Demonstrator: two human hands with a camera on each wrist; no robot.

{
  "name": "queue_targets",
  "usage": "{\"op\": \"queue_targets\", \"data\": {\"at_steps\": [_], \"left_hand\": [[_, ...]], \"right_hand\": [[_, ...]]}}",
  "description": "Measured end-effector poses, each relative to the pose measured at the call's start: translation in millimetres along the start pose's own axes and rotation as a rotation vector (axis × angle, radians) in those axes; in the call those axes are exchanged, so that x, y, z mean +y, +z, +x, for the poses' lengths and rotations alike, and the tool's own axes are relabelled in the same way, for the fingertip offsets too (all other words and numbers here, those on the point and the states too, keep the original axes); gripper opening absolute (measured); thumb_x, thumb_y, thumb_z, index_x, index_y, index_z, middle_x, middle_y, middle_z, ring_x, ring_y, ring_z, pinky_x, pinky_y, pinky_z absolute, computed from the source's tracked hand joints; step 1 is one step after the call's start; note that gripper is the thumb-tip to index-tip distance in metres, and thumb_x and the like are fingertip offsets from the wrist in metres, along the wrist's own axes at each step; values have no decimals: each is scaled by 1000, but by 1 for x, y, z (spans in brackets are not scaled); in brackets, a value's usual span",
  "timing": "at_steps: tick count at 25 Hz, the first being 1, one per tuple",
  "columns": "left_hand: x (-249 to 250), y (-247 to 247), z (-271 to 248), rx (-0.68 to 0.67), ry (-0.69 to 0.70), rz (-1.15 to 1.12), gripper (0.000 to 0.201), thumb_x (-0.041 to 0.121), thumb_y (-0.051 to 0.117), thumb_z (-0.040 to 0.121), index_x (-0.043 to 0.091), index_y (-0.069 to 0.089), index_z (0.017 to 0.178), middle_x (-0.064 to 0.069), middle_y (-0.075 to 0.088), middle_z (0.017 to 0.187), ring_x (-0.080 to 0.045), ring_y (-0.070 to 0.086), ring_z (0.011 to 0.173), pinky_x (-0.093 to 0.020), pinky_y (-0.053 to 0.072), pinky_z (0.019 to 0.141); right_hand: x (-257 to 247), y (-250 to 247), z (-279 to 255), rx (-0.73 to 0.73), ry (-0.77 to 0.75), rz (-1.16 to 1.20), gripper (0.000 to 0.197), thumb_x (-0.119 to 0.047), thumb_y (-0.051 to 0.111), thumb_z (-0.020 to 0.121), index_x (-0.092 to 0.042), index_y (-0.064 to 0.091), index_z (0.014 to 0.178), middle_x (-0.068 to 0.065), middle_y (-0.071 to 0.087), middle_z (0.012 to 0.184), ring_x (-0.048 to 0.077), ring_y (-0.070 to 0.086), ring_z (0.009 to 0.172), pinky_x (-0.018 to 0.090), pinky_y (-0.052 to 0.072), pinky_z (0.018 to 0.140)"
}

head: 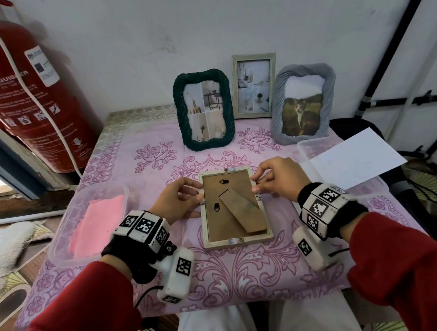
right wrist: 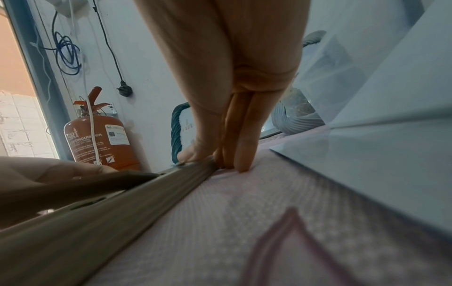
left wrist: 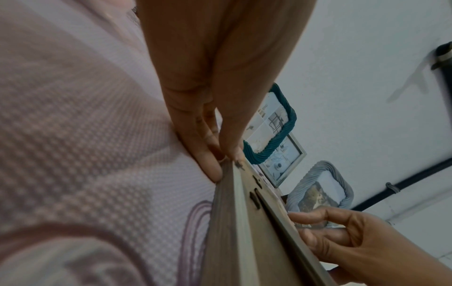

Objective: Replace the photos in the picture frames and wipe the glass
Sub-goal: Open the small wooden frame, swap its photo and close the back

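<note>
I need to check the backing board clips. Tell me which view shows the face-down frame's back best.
The head view: the face-down frame lies fully visible with its brown backing, stand and clips. The left wrist view shows only its edge at a grazing angle; the right wrist view shows just its side rail.

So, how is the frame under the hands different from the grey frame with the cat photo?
The flat frame lies face down on the tablecloth, brown backing and stand showing; the grey frame stands upright at the back, showing its cat photo. The flat frame has a thin, straight, pale border; the grey frame has a thick, twisted one. The left hand and right hand grip the flat frame's sides; nothing touches the grey frame. Both are rectangular.
</note>
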State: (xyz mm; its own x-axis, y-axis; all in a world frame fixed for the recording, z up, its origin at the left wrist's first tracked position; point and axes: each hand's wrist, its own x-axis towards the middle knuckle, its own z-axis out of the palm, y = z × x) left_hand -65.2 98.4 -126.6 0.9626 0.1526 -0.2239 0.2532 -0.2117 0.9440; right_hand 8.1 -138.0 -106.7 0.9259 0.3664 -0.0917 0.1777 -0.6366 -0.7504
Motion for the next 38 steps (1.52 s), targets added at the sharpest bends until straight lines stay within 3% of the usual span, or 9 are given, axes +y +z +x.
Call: {"op": "queue_targets", "data": {"at_steps": [3, 10, 14, 16, 21, 23, 27, 34, 38], "left_hand": [[1, -2, 2, -23, 8, 57, 17, -2, 57, 88, 15, 55, 91, -4, 48, 79, 2, 55, 47, -14, 50, 45], [11, -1, 1, -46, -81, 42, 18, 0, 55, 89, 8, 52, 105, -3, 47, 83, -12, 55, 63, -28, 59, 53], [12, 6, -4, -2, -110, -43, 17, 1, 53, 91, 9, 52, 106, -1, 47, 80, -2, 60, 50, -19, 53, 44], [13, 8, -6, 21, -141, -96, 16, 3, 56, 90, 10, 53, 105, 0, 48, 78, -8, 60, 57, -18, 51, 43], [8, 9, -14, 36, -36, 94, 42, 5, 78, 71, 9, 51, 104, 1, 48, 81, -10, 49, 69, -13, 50, 51], [4, 11, -19, 121, 30, 190, 43, 8, 81, 67, 8, 51, 98, -1, 52, 83, -10, 51, 73, -11, 49, 56], [3, 15, -27, 240, 131, 409, 41, 19, 82, 68, 6, 55, 96, -9, 59, 94, -22, 59, 85, -28, 50, 74], [2, 14, -29, 242, 150, 442, 35, 22, 80, 71, 3, 60, 93, -7, 61, 84, -15, 56, 74, -10, 44, 59], [0, 15, -29, 247, 170, 428, 36, 21, 80, 72, 2, 60, 95, -8, 62, 84, -15, 56, 73, -11, 45, 60]], "right_hand": [[-2, 1, 2, 7, -4, -36, 25, -17, 84, 67, -11, 68, 85, 8, 72, 73, 12, 65, 64, 23, 50, 52], [-11, 5, 3, 37, -38, -157, 36, -29, 88, 58, -11, 67, 81, -5, 63, 60, 14, 61, 64, 29, 53, 64], [-13, 6, 2, 59, -36, -202, 21, -31, 79, 72, -15, 68, 79, -3, 64, 65, 10, 55, 58, 32, 54, 71], [-12, 4, 1, 66, -24, -205, 12, -27, 71, 80, -16, 70, 82, -1, 66, 70, 10, 52, 58, 33, 54, 75], [-12, 7, -6, -38, -71, -316, 28, -33, 72, 77, -17, 62, 98, -4, 61, 80, 15, 57, 82, 24, 38, 71], [-11, 8, -10, -51, -89, -303, 35, -28, 78, 73, -14, 63, 101, 2, 64, 87, 17, 60, 86, 27, 46, 75], [-13, 6, -13, 48, -134, -278, 27, -22, 83, 65, -14, 70, 87, 3, 68, 79, 17, 63, 78, 30, 52, 75], [-20, 13, -16, -48, -164, -214, 31, 1, 71, 73, -9, 65, 102, 4, 61, 78, 13, 54, 68, 26, 49, 71], [-19, 10, -17, -31, -149, -152, 33, 1, 75, 71, -7, 63, 101, 9, 64, 78, 12, 55, 66, 25, 50, 71]]}}
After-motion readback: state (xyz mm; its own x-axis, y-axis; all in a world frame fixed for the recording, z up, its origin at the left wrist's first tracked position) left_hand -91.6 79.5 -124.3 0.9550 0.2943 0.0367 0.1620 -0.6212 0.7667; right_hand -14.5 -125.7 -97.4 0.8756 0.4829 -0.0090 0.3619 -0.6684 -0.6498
